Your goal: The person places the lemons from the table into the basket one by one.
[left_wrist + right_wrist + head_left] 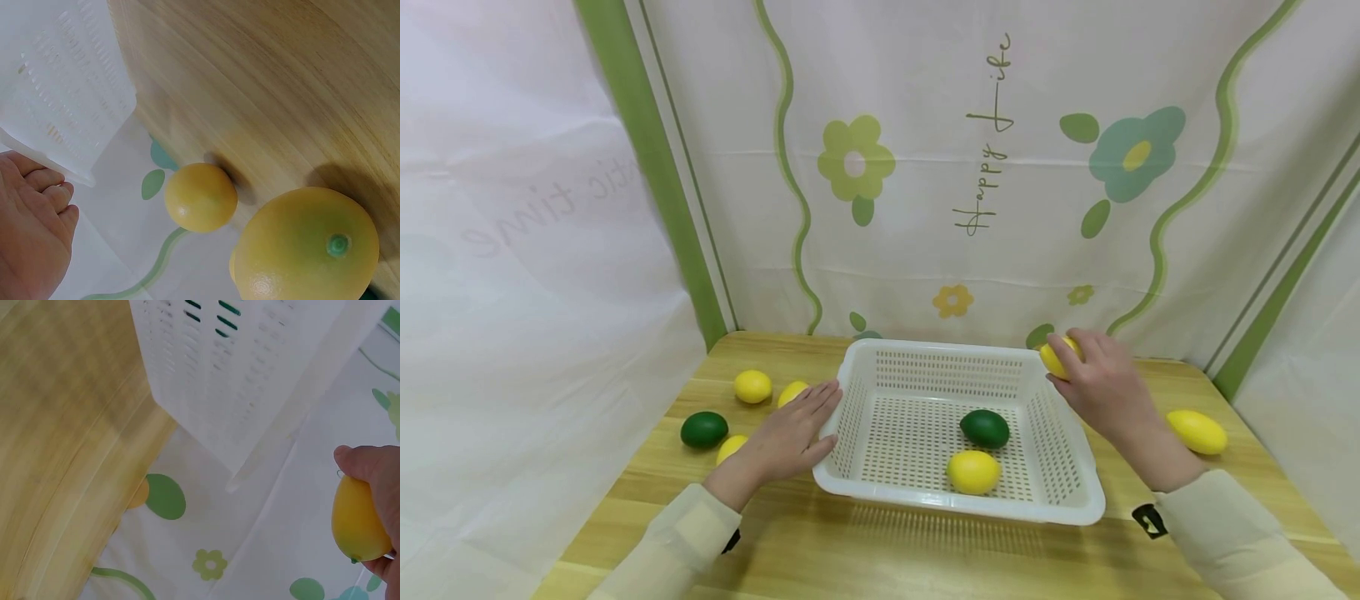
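My right hand [1105, 383] grips a yellow lemon [359, 519] above the right rear corner of a white plastic basket [958, 500]. The thumb and fingers wrap the fruit, which is apart from the basket's mesh. My left hand [790, 433] rests its extended fingertips against the basket's left rim, palm down. Inside the basket lie a dark green lemon-shaped fruit [985, 428] and a second yellow lemon [973, 472], side by side near the front right. In the left wrist view, two lemons stand close to the left hand, the nearer lemon [306, 247] showing a green tip.
Left of the basket sit several yellow lemons, one lemon [752, 387] at the back, and a green fruit [703, 430]. Another yellow lemon [1197, 432] lies at the far right on the wooden table [820, 550]. A printed curtain [925, 100] hangs behind and at both sides.
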`<state>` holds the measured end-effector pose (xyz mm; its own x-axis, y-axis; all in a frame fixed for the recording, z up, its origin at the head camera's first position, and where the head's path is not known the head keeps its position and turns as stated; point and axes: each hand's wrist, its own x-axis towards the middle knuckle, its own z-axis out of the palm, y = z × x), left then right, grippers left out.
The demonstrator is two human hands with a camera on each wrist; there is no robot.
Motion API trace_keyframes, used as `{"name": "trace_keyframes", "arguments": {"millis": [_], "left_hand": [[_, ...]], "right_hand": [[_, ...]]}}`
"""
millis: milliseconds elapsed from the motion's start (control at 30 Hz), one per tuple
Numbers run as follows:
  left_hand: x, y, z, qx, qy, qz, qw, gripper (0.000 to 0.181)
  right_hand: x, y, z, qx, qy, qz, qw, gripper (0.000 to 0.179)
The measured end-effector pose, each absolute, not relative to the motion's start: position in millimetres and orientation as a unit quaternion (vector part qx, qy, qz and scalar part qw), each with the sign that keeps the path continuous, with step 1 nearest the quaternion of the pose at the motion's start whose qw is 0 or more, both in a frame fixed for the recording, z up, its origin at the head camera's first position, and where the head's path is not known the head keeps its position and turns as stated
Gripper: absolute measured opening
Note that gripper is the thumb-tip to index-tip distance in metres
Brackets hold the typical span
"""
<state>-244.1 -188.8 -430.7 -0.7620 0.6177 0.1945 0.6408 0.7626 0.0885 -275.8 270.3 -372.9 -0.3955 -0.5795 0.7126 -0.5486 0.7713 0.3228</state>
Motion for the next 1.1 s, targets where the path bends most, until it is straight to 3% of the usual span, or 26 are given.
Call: {"name": "trace_keyframes", "arguments": {"millis": [1100], "left_hand": [[-243.8,-190.1,-431.2,-0.347,-0.930,-0.078,0.090,0.064]], "right_hand": [[-259.3,236.3,-381.3,0.408,-0.847,0.045,0.339,0.069]]}}
